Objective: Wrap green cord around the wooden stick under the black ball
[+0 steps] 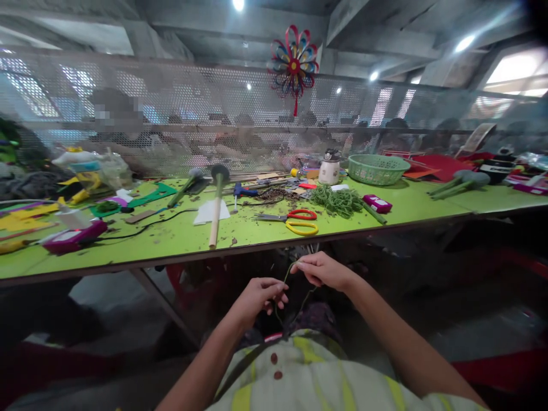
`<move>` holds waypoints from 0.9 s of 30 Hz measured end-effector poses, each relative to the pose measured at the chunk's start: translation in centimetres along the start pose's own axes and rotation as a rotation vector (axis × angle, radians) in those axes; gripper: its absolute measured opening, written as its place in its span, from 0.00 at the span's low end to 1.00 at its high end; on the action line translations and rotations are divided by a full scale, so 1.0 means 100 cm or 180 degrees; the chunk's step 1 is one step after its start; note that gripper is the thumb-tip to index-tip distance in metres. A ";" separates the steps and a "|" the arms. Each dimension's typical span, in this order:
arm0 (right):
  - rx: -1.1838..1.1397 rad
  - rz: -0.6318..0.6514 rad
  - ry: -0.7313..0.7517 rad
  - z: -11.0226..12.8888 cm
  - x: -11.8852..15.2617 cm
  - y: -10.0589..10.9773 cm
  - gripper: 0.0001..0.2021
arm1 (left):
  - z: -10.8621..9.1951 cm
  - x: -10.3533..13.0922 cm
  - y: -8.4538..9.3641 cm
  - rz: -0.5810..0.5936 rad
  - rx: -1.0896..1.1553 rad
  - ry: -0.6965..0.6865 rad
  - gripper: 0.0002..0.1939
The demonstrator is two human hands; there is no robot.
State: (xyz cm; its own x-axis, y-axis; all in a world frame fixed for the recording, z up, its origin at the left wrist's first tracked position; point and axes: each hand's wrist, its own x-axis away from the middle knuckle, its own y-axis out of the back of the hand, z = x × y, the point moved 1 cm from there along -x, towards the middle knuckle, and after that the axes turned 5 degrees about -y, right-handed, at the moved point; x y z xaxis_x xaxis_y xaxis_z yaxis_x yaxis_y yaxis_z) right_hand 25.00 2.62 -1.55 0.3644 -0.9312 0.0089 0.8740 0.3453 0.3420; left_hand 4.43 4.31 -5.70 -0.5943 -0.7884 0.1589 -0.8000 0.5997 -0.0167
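Observation:
Over my lap, in front of the table edge, a thin green strand runs between my two hands. My left hand pinches it at its lower part, fingers curled. A little higher and to the right, my right hand pinches the strand's upper end between thumb and forefinger. Loose lengths of the strand dangle below the hands. On the table just beyond lie scissors with one red and one yellow handle loop. A heap of similar green strands rests behind them to the right.
The green table carries a green basket, a white jar, a blue glue gun, a purple box and dark-headed stems. A perforated screen stands behind. Another person sits beyond it.

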 end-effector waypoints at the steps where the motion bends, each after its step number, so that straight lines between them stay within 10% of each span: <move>1: -0.0011 -0.0005 -0.0003 -0.002 0.000 0.000 0.19 | 0.002 -0.001 0.000 -0.0057 -0.0021 0.0015 0.16; 12: 0.0451 -0.0566 0.0011 -0.034 0.012 -0.004 0.13 | 0.007 -0.005 0.003 -0.0319 -0.0535 -0.0116 0.12; 18: -0.1318 0.0205 -0.0559 -0.025 -0.001 -0.056 0.20 | -0.002 0.000 -0.006 -0.0257 -0.0825 -0.0253 0.14; 27: -0.1186 -0.1195 -0.0738 -0.039 0.011 -0.032 0.13 | 0.008 0.004 0.030 -0.0347 -0.1459 0.0450 0.13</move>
State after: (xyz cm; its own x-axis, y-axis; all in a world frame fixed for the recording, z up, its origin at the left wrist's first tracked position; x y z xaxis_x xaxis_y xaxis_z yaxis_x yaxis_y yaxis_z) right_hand 23.91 0.92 -6.29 -0.0358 -0.9846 0.1710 0.9994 -0.0349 0.0079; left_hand 1.73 5.64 -6.43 -0.4667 -0.8426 0.2687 -0.7196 0.5384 0.4386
